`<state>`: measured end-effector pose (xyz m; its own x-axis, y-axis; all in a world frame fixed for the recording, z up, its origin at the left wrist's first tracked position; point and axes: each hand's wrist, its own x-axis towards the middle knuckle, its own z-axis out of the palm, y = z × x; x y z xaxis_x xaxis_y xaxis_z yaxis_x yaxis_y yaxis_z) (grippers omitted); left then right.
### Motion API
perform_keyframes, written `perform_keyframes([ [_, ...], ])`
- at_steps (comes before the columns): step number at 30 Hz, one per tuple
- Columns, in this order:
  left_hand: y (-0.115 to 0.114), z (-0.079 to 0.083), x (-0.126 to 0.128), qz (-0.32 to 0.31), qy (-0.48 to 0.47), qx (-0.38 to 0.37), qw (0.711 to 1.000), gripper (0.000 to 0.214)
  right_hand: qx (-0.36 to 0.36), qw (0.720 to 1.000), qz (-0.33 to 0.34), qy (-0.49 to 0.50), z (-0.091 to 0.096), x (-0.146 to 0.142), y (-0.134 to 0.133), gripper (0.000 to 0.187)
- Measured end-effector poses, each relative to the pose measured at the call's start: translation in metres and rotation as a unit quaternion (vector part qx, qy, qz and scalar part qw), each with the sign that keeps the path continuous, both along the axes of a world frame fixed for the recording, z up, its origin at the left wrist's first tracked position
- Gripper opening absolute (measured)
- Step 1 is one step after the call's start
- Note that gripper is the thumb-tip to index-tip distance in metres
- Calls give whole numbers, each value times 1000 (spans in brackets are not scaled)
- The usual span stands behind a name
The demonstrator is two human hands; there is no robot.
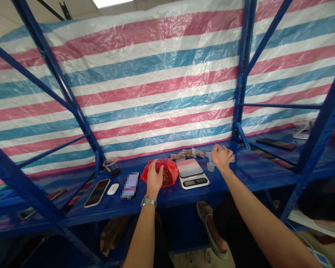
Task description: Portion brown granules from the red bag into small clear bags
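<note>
My left hand [154,179] reaches into a red plastic bag [171,169] of brown bits on the blue shelf [240,175]; its fingers curl inside the bag's mouth. A white digital scale [192,172] stands just right of the bag. My right hand [221,157] hovers right of the scale with fingers curled, over small clear cups [210,166]. Whether it holds one is hidden. Several small filled clear packets [187,153] lie behind the scale.
Left of the bag lie a blurred card [130,185], a white oval case [112,189] and a dark phone [97,192]. A clear cup [110,163] stands at the back. Blue rack posts [241,70] frame the shelf before a striped tarp. Another phone [276,143] lies far right.
</note>
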<state>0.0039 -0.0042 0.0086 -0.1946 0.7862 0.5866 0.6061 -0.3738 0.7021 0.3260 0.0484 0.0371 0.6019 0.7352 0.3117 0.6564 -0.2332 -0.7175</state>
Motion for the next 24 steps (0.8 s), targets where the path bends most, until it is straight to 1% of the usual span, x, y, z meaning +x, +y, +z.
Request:
perform_keyframes([
  [2,-1,-1,3,-4,5,2,1000,42,-12,996,76,-42,-2,-12,7,60],
  [4,-2,-1,5,-6,15,0,1000,41,-52,983,151,-90,-5,-25,16,63],
  [6,-4,-1,5,-5,20,-7,1000,39,-88,967,193,-141,-8,-34,25,65],
  [9,-9,0,0,1,24,-13,1000,35,-145,948,210,-191,-12,-38,37,65],
  [12,-12,3,-8,11,31,-6,999,31,-202,938,212,-184,-12,-35,45,64],
  [14,-14,6,-13,23,33,5,999,30,-213,939,209,-174,-10,-35,46,68],
  [16,-14,7,-15,34,29,18,999,28,-203,941,207,-172,-6,-37,42,72],
  [18,-14,9,-14,37,7,30,999,27,-175,945,211,-177,-2,-43,32,70],
  [20,-14,11,-8,19,-40,34,998,25,-116,949,228,-185,2,-52,16,64],
  [21,-13,12,-5,0,-70,32,997,26,-64,951,242,-183,4,-59,6,62],
  [22,-13,14,-1,-23,-104,25,994,27,-15,946,270,-180,6,-66,-4,60],
  [23,-12,15,3,-48,-138,11,989,29,27,934,309,-178,8,-74,-14,60],
  [24,-11,17,6,-71,-174,-5,982,32,62,915,355,-183,9,-82,-23,59],
])
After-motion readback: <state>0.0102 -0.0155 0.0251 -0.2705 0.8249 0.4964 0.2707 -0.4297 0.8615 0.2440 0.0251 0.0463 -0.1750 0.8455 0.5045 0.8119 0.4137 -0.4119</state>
